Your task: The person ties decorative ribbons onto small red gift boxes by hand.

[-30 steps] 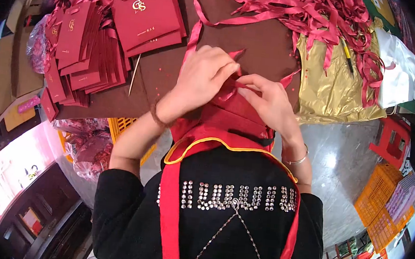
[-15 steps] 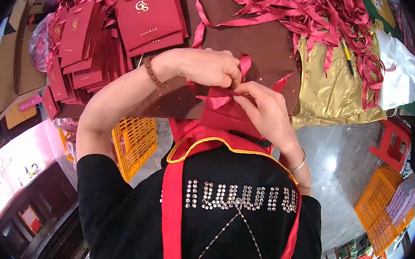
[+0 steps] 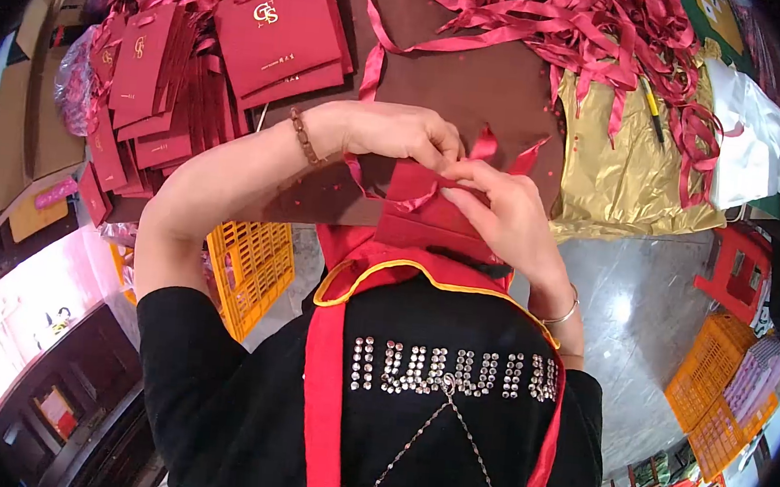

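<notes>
My left hand (image 3: 406, 135), with a bead bracelet at its wrist, is closed in a pinch on a red satin ribbon (image 3: 484, 144). Its fingertips meet those of my right hand (image 3: 502, 209), which also pinches ribbon at the bag's top edge. Below them a dark red paper gift bag (image 3: 433, 231) leans against my apron at the table's front edge. A loop of ribbon hangs down its near side. My fingers hide the exact spot where ribbon and bag meet.
Stacked red gift bags (image 3: 278, 34) with gold lettering lie on the brown table (image 3: 506, 87) at left. Loose ribbons (image 3: 603, 39) heap at the back right, near gold plastic wrapping (image 3: 628, 172) and a yellow pen (image 3: 651, 104). Orange crates (image 3: 253, 273) stand below.
My left hand has shifted slightly down and toward the right hand. The ribbon now hangs in a looser loop to the left, and a ribbon end sticks up behind my fingers.
</notes>
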A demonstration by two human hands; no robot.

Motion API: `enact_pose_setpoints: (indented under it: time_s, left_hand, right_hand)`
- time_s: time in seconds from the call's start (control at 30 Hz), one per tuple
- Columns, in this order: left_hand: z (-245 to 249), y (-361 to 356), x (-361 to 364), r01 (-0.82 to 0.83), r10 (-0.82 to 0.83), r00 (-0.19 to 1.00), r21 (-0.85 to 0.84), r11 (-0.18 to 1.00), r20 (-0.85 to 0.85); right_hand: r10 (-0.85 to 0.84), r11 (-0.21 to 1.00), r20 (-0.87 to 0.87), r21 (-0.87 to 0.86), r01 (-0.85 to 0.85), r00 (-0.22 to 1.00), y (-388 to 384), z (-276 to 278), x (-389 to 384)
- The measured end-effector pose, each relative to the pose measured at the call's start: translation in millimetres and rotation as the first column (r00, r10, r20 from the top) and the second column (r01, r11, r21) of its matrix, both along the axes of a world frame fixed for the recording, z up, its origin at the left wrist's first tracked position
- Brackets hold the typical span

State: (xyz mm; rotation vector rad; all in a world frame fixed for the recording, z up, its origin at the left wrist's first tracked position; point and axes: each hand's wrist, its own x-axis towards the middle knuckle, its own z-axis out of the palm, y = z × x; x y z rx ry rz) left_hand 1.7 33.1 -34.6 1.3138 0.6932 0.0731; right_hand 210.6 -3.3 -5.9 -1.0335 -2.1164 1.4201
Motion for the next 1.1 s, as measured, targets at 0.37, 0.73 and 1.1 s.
enact_pose_setpoints:
  time_s: [0.37,0.73,1.1]
  left_hand:
    - [2.1,9.7,-2.4,-0.497,0.493,0.866,-0.027,0.867,-0.082]
    - [4.5,4.0,-6.5,-0.684,0.679,0.726,-0.012,0.730,-0.105]
    - [54.2,-64.2,-52.7,-0.250,0.305,0.863,0.183,0.951,-0.402]
  right_hand:
    - [0.066,0.996,-0.088,-0.048,-0.070,0.994,3.1,-3.7,-0.1]
    - [0.073,0.994,-0.044,-0.077,-0.076,0.996,5.0,-6.2,-0.2]
    - [-0.070,0.997,0.078,0.047,0.067,0.995,20.5,-38.2,13.6]
